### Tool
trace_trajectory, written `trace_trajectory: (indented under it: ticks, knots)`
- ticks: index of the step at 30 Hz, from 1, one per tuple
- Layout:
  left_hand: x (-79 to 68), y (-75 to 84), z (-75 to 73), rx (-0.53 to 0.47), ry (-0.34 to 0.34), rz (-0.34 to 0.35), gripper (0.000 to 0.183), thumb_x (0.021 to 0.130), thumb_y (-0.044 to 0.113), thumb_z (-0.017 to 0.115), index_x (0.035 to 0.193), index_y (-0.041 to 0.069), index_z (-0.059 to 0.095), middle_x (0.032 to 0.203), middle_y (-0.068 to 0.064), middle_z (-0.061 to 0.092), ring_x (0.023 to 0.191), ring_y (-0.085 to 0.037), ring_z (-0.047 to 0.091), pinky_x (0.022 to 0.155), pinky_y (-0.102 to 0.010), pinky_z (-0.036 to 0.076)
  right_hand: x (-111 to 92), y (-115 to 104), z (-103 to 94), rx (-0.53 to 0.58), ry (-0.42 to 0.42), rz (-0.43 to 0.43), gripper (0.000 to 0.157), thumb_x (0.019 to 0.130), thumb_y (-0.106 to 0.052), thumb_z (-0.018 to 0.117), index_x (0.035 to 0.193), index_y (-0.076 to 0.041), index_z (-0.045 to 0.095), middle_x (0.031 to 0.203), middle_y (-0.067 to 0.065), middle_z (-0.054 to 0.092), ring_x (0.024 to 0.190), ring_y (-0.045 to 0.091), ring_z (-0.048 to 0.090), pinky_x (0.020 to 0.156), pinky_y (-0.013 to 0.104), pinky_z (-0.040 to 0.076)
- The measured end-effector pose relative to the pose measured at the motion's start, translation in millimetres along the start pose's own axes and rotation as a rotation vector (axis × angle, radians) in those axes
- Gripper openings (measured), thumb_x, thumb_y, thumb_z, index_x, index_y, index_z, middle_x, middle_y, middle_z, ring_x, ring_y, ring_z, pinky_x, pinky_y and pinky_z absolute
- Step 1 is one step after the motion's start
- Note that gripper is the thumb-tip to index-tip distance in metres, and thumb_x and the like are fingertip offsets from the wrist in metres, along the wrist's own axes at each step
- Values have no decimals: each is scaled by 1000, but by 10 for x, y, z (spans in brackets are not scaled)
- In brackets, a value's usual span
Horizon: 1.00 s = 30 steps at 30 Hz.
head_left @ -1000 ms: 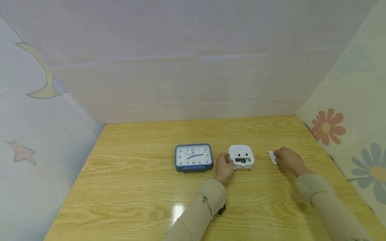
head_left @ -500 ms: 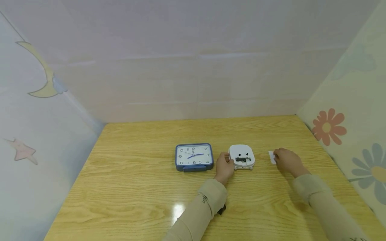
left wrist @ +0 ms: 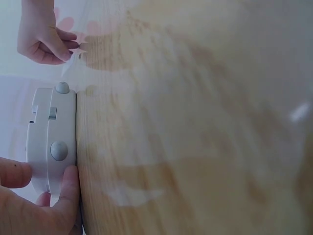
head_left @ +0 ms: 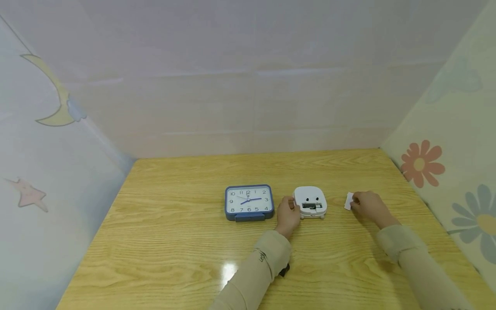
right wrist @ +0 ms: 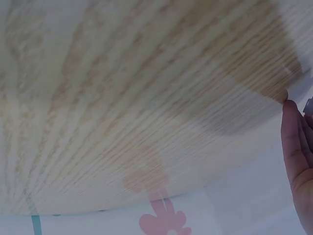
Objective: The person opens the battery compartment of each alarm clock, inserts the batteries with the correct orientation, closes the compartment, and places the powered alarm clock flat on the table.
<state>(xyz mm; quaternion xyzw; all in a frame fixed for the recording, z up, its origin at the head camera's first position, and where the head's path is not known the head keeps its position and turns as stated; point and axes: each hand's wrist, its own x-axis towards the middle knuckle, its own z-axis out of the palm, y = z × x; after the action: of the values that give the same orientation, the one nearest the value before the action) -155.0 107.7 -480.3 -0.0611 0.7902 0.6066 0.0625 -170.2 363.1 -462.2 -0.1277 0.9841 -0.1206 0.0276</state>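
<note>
A white clock (head_left: 310, 194) lies face down on the table, its back with two black knobs and an uncovered battery compartment turned up. In that compartment sits a dark battery (head_left: 308, 206). My left hand (head_left: 288, 215) grips the clock's left edge; the left wrist view shows thumb and fingers (left wrist: 68, 193) on its side near a round foot (left wrist: 59, 151). To the right, my right hand (head_left: 370, 206) pinches a small white battery cover (head_left: 348, 201) between its fingertips, just over the table. The right wrist view catches only part of this hand (right wrist: 298, 152) at the edge.
A blue alarm clock (head_left: 249, 202) lies face up left of my left hand. The wooden table (head_left: 174, 241) meets printed walls at the back and both sides. A small black object (head_left: 284, 270) shows beside the left sleeve.
The white cover has turned in my right fingers and now leans the other way. My left hand and both clocks have stayed in place.
</note>
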Motion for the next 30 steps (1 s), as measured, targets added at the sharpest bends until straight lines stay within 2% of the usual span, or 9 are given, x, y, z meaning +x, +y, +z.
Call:
trace_trajectory:
  ticks: [4,13,22,30]
  knots:
    - [0,-13,2,10,7,18,21,88,5,56,109,3,55,89,-6,56,81,-16,52,71,-30,45,4,-10,-25,26,-31,9,14,80,-2,61,85,11,61,75,16,62,68,30,59,60,42,48]
    - [-5,-30,2,15,10,36,21,87,4,57,108,2,55,85,-5,55,80,-15,52,69,-29,45,-9,-29,-2,68,-48,23,8,80,2,56,82,9,61,69,9,59,59,18,51,52,33,44]
    - [6,-14,6,20,8,10,21,88,6,57,109,4,56,89,-5,56,82,-15,51,72,-30,45,-21,-43,-3,66,15,18,17,82,0,58,93,12,62,79,20,63,68,28,59,58,41,49]
    - [6,-25,7,28,16,23,21,87,5,57,108,3,55,88,-6,56,81,-16,52,71,-30,45,-45,-71,-27,97,44,12,15,81,0,61,91,11,64,74,15,63,60,20,55,55,38,47]
